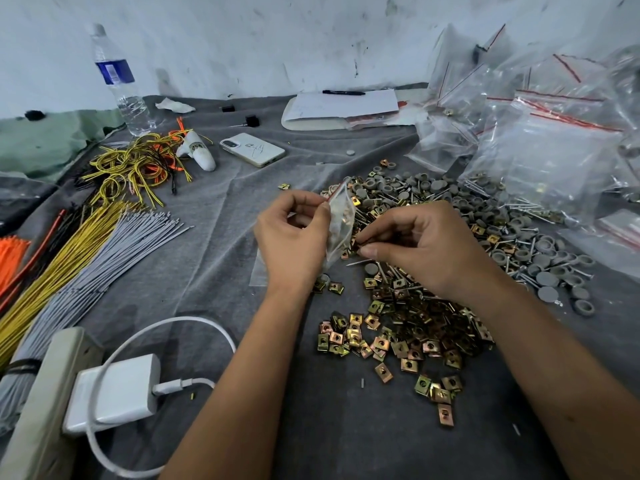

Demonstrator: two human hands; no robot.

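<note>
Both hands meet in the middle of the frame, over a grey cloth [221, 278]. The left hand [294, 233] has its fingers curled and holds a small clear zip bag [341, 216] upright, pinching it near its red-striped top edge. A few brassy pieces show through the plastic.

The right hand [426, 244] is just right of the bag, fingers bent inward. Its thumb and forefinger pinch what looks like a small metal clip [353, 244] right against the bag's lower right edge. The piece is too small to tell for sure.

Below and to the right of the hands lies a loose heap of square metal clips [415, 327], and the right forearm crosses over part of it. Behind the heap, toward the right of the frame, grey round caps [540, 258] and nails [516, 202] lie mixed together. A stack of clear zip bags [540, 147] fills the upper right.

On the left side lie bundles of yellow and grey wires [86, 251]. A white charger [117, 389] sits in a power strip [45, 393] at the lower left. A phone [252, 149] lies face down above the hands, a water bottle [119, 81] stands in the upper left, and a notepad [343, 105] with a pen [343, 92] on it lies near the wall.
</note>
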